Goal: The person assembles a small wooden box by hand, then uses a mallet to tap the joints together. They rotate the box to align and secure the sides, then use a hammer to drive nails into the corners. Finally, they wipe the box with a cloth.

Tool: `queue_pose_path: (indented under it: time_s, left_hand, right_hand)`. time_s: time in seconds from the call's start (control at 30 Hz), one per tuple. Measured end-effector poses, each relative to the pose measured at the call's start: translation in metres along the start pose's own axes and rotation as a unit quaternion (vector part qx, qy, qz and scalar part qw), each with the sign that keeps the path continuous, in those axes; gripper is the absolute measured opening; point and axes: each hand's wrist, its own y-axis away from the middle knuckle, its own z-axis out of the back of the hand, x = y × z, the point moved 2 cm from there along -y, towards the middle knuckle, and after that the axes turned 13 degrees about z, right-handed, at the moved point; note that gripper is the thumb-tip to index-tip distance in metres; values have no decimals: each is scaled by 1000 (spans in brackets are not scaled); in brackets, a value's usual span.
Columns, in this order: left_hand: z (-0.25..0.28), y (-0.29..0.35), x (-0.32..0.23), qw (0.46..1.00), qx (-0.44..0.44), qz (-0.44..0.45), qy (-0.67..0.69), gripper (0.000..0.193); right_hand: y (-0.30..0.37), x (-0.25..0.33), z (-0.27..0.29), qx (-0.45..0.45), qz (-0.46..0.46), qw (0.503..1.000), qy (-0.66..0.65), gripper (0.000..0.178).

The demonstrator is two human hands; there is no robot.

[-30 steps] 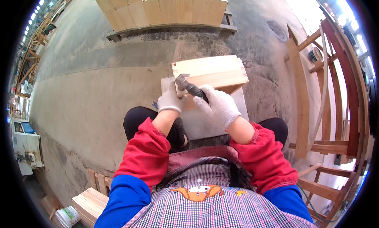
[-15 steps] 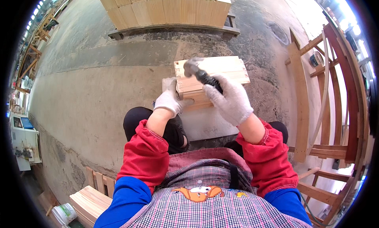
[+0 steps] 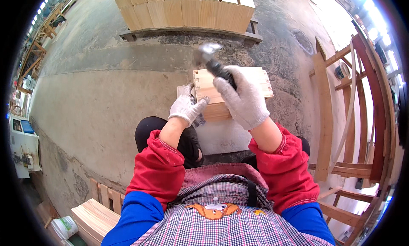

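Note:
A pale wooden box (image 3: 251,82) with jointed corners sits in front of me on a white pad (image 3: 219,137). My left hand (image 3: 183,107), in a white glove, grips the box at its left end, thumb against the near corner and fingers along the end face. A hammer (image 3: 219,70) with a black handle is in my right hand (image 3: 245,99), also gloved, with the fingers wrapped round the handle. The hammer's metal head is raised above the box's far left corner and blurred by motion. Part of the box's near side is hidden behind my right hand.
Beyond the box, a stack of wooden boxes (image 3: 183,13) rests on a low pallet (image 3: 191,31). Wooden frames (image 3: 326,114) lean along the right. At lower left are stacked boards (image 3: 96,220), a white bucket (image 3: 64,227) and a white cabinet (image 3: 24,146).
The hammer has risen away from the box, its head moving farther out. My left thumb has shifted up onto the box's near corner. The box appears slightly lower and to the right in view.

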Motion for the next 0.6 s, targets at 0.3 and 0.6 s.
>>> queue_pose_path:
  time_s: [0.3,0.6]
  left_hand:
    - [2,2,-2,999,-14,8,-35,86]
    - [-3,-1,-6,999,-37,9,-33,84]
  right_hand:
    - [-5,-42,-21,93,5,989,114,37]
    - [11,-50,-33,138,-51,977,153,35]
